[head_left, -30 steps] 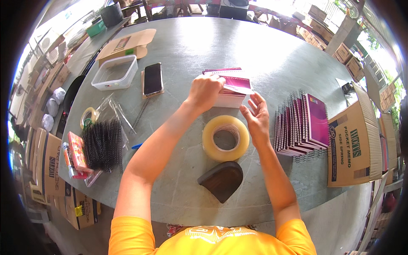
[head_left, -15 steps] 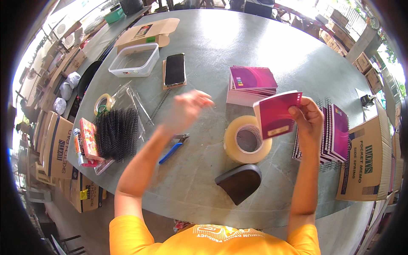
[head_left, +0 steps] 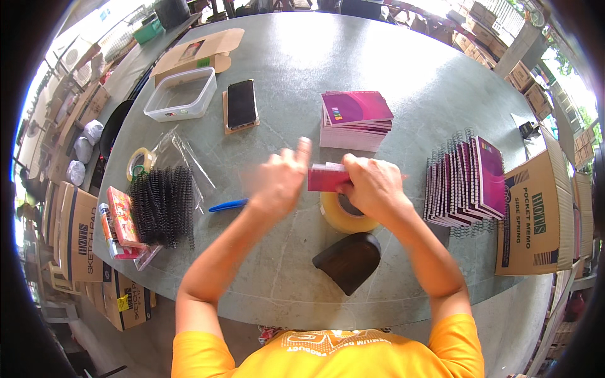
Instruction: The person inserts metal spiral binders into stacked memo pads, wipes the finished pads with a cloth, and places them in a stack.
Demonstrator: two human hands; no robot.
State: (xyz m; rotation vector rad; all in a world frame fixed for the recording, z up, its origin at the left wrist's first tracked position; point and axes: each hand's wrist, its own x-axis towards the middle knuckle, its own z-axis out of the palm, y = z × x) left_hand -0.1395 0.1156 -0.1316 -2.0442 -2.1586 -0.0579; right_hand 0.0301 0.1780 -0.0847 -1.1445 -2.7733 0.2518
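My right hand [head_left: 377, 186] grips a small magenta memo pad [head_left: 324, 178] by its right end, thumb on top, its edge turned toward my left hand. My left hand [head_left: 280, 179] is beside the pad's left end, smeared by motion. Its fingers are curled, with one pointing up, and whatever they pinch is too blurred to make out. Beneath the right hand lies a roll of clear tape [head_left: 346, 217], partly covered. Blue-handled pliers [head_left: 228, 205] show beside the left wrist, their head hidden by the arm. Beyond the hands stands a stack of purple memo pads [head_left: 356, 116].
Spiral-bound memo pads [head_left: 463, 183] stand in a row at right by a carton [head_left: 535, 217]. A black curved block [head_left: 350, 261] lies near me. At left are black spiral coils [head_left: 162, 205], a tape roll [head_left: 138, 162], a plastic tub [head_left: 183, 94] and a phone [head_left: 242, 104].
My right hand has brought the memo pad left and tilted it edge-on. My left hand has moved right to meet it. The loose coil near the phone no longer shows there.
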